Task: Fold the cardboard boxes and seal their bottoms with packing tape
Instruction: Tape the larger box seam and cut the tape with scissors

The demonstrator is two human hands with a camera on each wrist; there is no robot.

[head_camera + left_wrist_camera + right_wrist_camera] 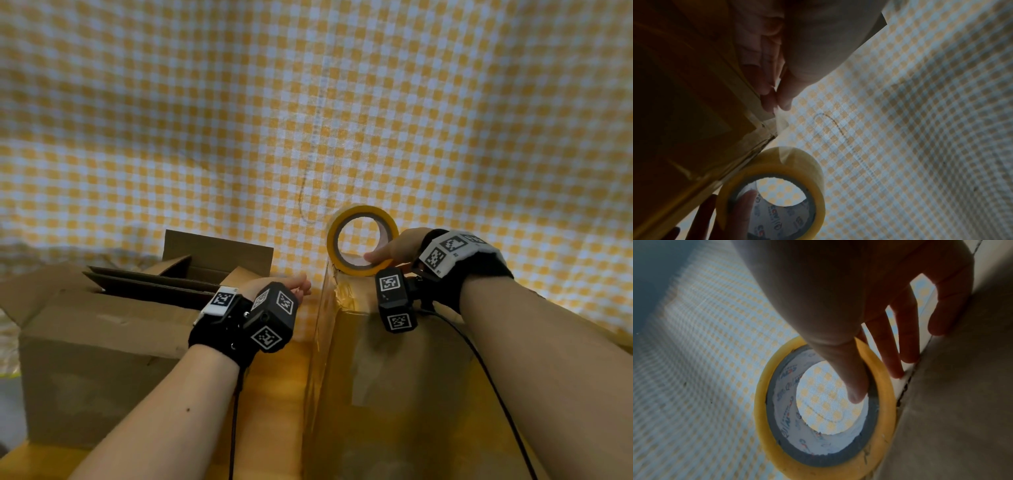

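A yellow packing tape roll (356, 209) stands on edge at the far edge of the right cardboard box (394, 377). My right hand (394, 250) grips it, thumb inside the core and the other fingers outside along the box edge (962, 402). In the right wrist view the roll (764, 402) fills the middle under my right hand (877, 379). A clear tape strip (782, 123) runs from the roll (812, 165) up to my left hand (778, 100), which pinches its loose end between thumb and finger beside the box corner (694, 129). My left hand (294, 287) hovers between the two boxes.
A second cardboard box (102, 342) stands at the left with its flaps up and folded cardboard inside. A yellow-and-white checked cloth (308, 102) covers the surface beyond both boxes. A black cable (496, 394) trails across the right box.
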